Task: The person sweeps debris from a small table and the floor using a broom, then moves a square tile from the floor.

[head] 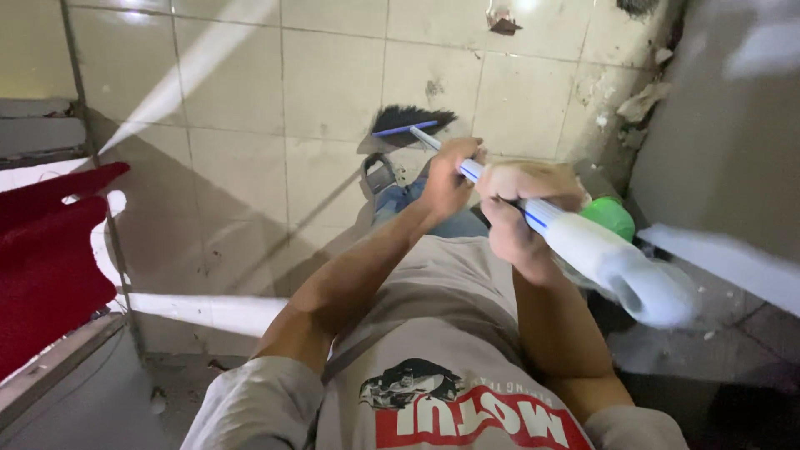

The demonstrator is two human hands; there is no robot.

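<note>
While both hands clench the white, blue-striped broom handle (575,237) at centre frame, the left hand (447,179) sits farther down than the right hand (521,208), and the dark bristles (410,119) touch the tiled floor (250,100) at upper centre.

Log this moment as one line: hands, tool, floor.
left hand: gripping broom handle lower down | right hand: gripping it higher up | bristles: on tiled floor | rubble: by wall
</note>
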